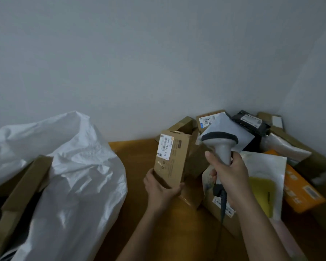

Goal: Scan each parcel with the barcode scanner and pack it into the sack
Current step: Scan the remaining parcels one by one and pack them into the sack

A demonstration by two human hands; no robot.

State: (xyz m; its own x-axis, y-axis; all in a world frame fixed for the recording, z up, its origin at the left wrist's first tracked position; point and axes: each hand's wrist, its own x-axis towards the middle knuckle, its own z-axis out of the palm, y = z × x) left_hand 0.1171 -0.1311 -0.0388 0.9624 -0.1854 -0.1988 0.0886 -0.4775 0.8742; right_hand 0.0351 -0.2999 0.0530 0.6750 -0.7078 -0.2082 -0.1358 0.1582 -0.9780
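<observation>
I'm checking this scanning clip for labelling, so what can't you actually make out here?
- Label text on the cardboard box in the left hand: head view, too small and blurred.
- Barcode scanner window: faces away; right hand wraps the handle.
- White sack contents: hidden by its fabric and cut off at the left edge.

Plain grey-white wall (158, 53) meeting side wall (312, 72) at right corner; brown wooden floor (135, 157); dim light.

We see a small brown cardboard parcel (170, 157) standing upright, its white label (164, 146) facing us. Just beside it is the grey barcode scanner (221, 143) — head up, dark cord hanging down. On the left sits the big white sack (73, 166) — crinkly, with a brown box (21, 194) poking out.
</observation>
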